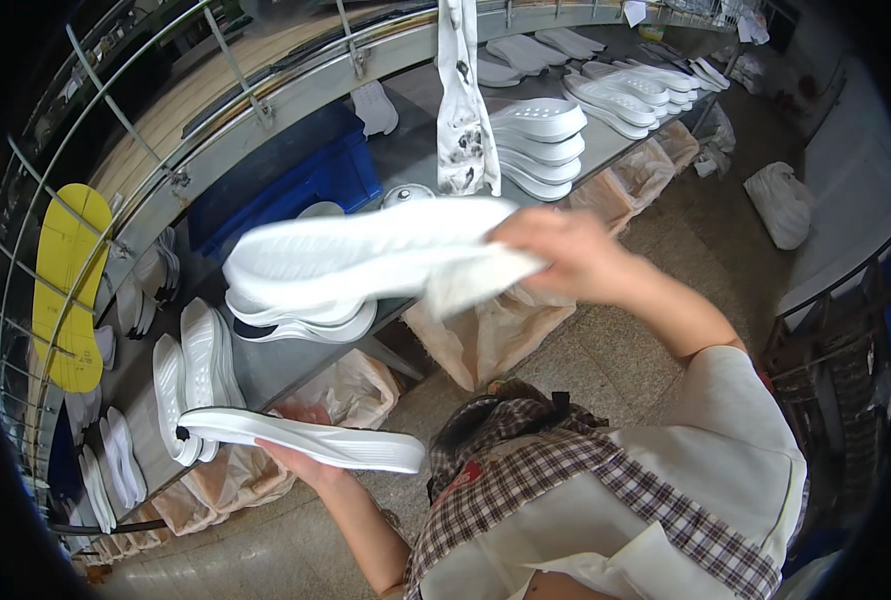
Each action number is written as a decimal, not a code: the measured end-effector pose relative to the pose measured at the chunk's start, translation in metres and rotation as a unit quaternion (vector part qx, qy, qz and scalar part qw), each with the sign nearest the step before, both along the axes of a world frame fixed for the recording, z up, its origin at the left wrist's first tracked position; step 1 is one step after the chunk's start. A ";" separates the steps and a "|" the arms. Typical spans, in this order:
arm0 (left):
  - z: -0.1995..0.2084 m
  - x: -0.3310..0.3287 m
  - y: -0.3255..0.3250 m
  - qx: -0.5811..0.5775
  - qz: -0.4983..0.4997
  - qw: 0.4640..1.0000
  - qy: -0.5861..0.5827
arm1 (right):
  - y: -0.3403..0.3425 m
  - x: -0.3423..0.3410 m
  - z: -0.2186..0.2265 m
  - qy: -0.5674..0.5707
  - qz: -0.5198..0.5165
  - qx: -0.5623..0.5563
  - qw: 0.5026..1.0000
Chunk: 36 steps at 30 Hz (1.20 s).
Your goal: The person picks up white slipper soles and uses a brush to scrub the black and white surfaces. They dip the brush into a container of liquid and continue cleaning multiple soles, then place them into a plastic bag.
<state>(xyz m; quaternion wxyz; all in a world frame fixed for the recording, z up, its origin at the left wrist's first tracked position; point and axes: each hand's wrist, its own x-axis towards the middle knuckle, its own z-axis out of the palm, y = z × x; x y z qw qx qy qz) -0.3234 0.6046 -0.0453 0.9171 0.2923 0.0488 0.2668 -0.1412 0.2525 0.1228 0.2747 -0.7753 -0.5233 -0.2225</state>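
Observation:
My right hand (566,255) grips one end of a white shoe sole (356,255), held flat above the workbench and blurred by motion; a bit of white cloth or paper shows under my fingers. Lower down, my left hand (306,455) holds a second white shoe sole (306,438) from below, its tread side facing up, close to the bench's front edge. Both soles are apart from each other.
A grey workbench (406,150) carries stacks of white soles (541,140), a blue crate (286,180) and a yellow sole pattern (66,280) on a wire rack. A stained white cloth (464,100) hangs from above. Plastic bags (486,335) hang along the bench front; a white sack (781,205) lies on the floor.

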 end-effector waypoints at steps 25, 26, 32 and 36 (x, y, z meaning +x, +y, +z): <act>-0.035 0.002 -0.043 -0.236 -0.026 0.967 0.088 | -0.086 0.188 0.050 -0.018 -0.237 -0.266 0.934; -0.033 0.006 -0.044 -0.224 0.003 0.967 0.122 | -0.082 0.180 0.049 -0.027 -0.238 -0.237 0.942; -0.034 0.044 -0.062 -0.179 -0.011 0.955 0.235 | -0.032 0.097 -0.005 0.136 -0.176 -0.187 0.957; -0.047 0.065 -0.072 -0.205 -0.119 0.962 0.138 | 0.036 0.087 -0.048 0.285 -0.071 -0.116 0.949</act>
